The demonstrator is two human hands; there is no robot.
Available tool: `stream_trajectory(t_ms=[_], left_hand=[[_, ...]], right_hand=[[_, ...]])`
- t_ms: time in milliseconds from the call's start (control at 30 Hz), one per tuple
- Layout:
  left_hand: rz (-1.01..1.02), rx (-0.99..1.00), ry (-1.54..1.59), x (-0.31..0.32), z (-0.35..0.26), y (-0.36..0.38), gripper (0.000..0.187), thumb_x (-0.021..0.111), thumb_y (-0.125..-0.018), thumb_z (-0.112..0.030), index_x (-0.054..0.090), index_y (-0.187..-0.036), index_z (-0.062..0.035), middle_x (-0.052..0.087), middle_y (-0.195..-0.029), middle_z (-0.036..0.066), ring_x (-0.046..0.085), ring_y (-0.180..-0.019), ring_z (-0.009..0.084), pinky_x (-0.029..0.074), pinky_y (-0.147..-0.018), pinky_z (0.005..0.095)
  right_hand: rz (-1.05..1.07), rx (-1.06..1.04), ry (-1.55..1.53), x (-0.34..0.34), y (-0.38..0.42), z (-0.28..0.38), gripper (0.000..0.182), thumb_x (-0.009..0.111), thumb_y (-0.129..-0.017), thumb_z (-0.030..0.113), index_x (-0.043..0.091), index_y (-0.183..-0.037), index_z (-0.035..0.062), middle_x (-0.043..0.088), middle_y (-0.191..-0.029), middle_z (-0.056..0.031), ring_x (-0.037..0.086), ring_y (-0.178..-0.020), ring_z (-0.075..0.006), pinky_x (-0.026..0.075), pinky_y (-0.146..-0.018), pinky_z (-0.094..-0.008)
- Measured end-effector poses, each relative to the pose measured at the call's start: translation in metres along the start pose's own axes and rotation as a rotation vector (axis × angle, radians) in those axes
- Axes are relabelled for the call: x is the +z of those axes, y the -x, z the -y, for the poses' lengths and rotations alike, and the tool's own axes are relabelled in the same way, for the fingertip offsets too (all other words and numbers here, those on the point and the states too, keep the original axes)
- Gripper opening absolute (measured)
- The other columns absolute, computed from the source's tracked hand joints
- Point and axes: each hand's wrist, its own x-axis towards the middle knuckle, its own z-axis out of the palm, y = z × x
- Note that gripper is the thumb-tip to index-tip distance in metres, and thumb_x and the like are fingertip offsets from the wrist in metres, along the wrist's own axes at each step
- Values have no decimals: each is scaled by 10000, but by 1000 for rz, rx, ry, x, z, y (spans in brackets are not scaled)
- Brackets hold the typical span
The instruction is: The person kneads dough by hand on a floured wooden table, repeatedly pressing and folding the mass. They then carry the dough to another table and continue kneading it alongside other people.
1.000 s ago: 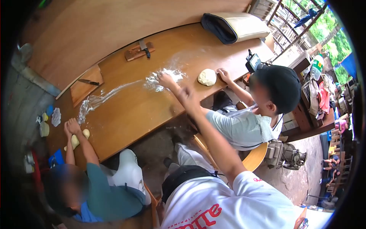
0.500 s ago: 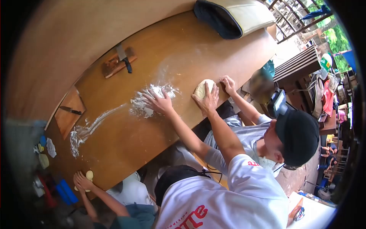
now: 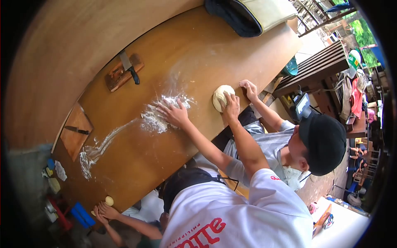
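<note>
My right hand (image 3: pixel 231 108) presses its curled, closed fingers onto the near side of a round, pale ball of dough (image 3: pixel 221 93). The dough lies on the brown table (image 3: pixel 136 165). My left hand is out of view. A patch of white flour (image 3: pixel 154 120) spreads on the tabletop left of the dough. In it lies the spread hand (image 3: pixel 173 112) of a co-worker in grey. That co-worker's other hand (image 3: pixel 249 90), loosely curled, is just right of the dough.
A knife (image 3: pixel 129 67) lies on a wooden board (image 3: pixel 120 76); another knife (image 3: pixel 77 130) is on a second board (image 3: pixel 78 144). A white container (image 3: pixel 269 14) lies at the far edge. Another person's hands (image 3: pixel 104 211) touch small dough pieces at lower left.
My right hand has drawn back from lying spread over the dough to its near edge, fingers now curled. More of the dough shows. The co-worker's hand stays in the flour.
</note>
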Motion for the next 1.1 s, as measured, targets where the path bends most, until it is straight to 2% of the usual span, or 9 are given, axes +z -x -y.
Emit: stream_trajectory(t_ms=[33,400,500,667,733,800,867,900,1100], left_hand=[[37,75,-498,-1,-3,-7,614,286,-1044,-402,317,-1504,4,330,-1573,169,252,-1474,330,133,-1249,453],[535,-291,-228,44,-153,97,535,379,-1046,-362,430,-1419,18,471,-1430,153,407,-1349,282,279,-1149,402],[676,-392,-143,53,-210,119,512,407,-1047,-350,463,-1394,23,513,-1386,148,453,-1311,268,322,-1118,387],[898,-571,27,47,-251,147,475,454,-1048,-330,520,-1351,30,583,-1315,140,530,-1249,244,395,-1068,362],[981,-639,105,47,-258,143,461,472,-1048,-322,543,-1334,32,612,-1286,137,561,-1224,235,424,-1048,351],[1066,-708,186,50,-267,137,447,491,-1049,-314,565,-1318,35,640,-1257,134,592,-1199,225,454,-1028,341],[966,-638,370,62,-298,110,428,525,-1041,-304,591,-1290,38,663,-1200,125,622,-1139,206,483,-967,322],[861,-564,547,71,-318,93,410,559,-1034,-295,618,-1262,41,687,-1144,116,653,-1079,187,512,-906,303],[1041,-74,829,116,-493,11,546,586,-1011,-342,524,-1389,46,520,-1434,201,491,-1343,275,380,-1118,381]], right_hand=[[49,9,-24,-1,-4,-3,527,754,-833,351,622,-1297,138,569,-1327,-156,498,-1226,-367,420,-1028,-491],[183,176,218,-37,-23,50,974,902,-592,448,485,-1444,226,284,-1586,-197,329,-1399,-480,363,-1046,-669],[334,212,105,-18,-26,23,933,909,-585,404,525,-1418,238,334,-1562,-196,363,-1377,-486,393,-1048,-623],[121,342,-96,-4,-26,-11,667,873,-632,272,672,-1263,188,587,-1346,-188,610,-1177,-352,497,-997,-410],[155,641,-569,7,-34,-56,514,814,-728,194,675,-1219,126,713,-1112,-120,697,-1009,-305,560,-905,-404],[97,870,-1694,12,-29,-79,420,727,-844,183,642,-1254,140,714,-1119,-80,703,-997,-267,588,-881,-428],[232,660,-2499,-25,-23,-51,357,636,-939,228,608,-1291,178,695,-1174,-64,698,-1019,-246,615,-839,-448],[138,561,-2441,-42,-18,-29,398,608,-947,401,617,-1272,171,677,-1223,-53,684,-1060,-244,623,-812,-447],[312,435,-2462,-77,-5,41,539,539,-957,445,519,-1404,143,603,-1356,-108,642,-1139,-335,582,-883,-480]])
